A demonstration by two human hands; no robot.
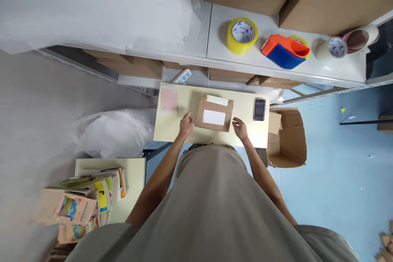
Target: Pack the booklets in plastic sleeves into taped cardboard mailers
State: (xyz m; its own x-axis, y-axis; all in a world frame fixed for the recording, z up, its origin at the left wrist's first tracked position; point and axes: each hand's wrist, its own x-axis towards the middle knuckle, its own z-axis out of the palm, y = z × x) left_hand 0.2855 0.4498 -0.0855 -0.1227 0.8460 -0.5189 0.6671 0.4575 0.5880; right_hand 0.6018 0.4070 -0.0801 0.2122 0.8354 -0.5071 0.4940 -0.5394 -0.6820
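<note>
A flat brown cardboard parcel (214,113) with two white labels lies in the middle of a small pale yellow table (178,131). My left hand (186,123) rests at the parcel's left edge with its fingers curled loosely. At the parcel's near right corner sits my right hand (240,127), fingers slightly bent and apart, holding nothing. A pink card (168,100) lies at the table's far left and a dark phone (259,109) at its far right.
A white shelf (196,37) behind the table carries a yellow tape roll (242,35), an orange and blue tape dispenser (285,51) and more rolls (336,47). An open carton (287,137) stands at the right. A stack of books (89,200) sits on a low table at the left.
</note>
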